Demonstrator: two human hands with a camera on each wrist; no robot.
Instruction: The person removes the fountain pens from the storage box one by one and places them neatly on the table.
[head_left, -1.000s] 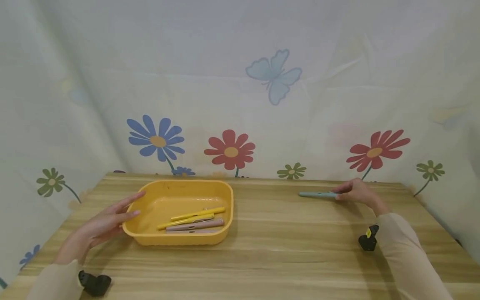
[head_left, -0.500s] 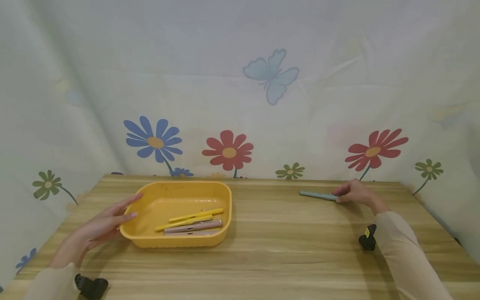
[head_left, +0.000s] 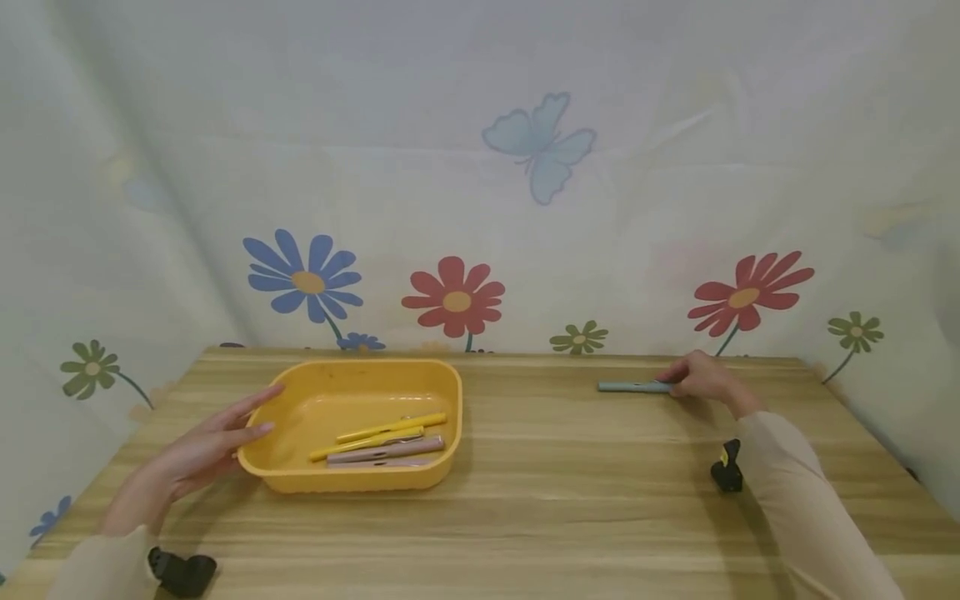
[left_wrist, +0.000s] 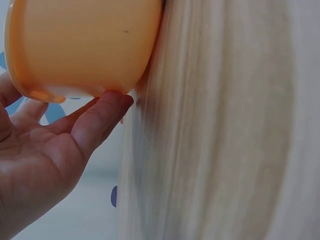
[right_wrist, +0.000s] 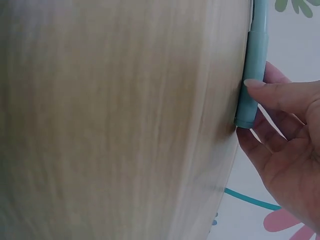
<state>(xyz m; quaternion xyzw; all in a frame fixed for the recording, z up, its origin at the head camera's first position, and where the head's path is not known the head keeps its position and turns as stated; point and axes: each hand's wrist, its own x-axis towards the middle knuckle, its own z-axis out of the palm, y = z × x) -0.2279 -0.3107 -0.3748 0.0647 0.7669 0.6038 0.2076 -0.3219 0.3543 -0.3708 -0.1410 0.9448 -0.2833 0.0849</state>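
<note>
A yellow plastic basin [head_left: 360, 479] stands on the table at the left in the head view. Inside it lie two yellow pens [head_left: 392, 427] and two pinkish pens [head_left: 386, 451]. My left hand [head_left: 202, 446] holds the basin's left side, its thumb and a finger over the rim. Other fingers touch the outer wall, as the left wrist view shows. At the back right, my right hand [head_left: 701, 377] pinches one end of a teal pen [head_left: 626, 387] between thumb and fingers. That pen lies along the table top; whether it touches the surface, I cannot tell.
The wooden table [head_left: 525, 500] ends at the back against a white curtain [head_left: 420, 183] printed with flowers and a butterfly. Black wrist devices hang below both sleeves, the left one [head_left: 183, 572] near the table's front and the right one [head_left: 727, 467] above the wood.
The teal pen's free end tilted up slightly, and now the pen lies level again in my right hand. My left hand keeps its hold on the basin. The whole head view has shifted slightly.
</note>
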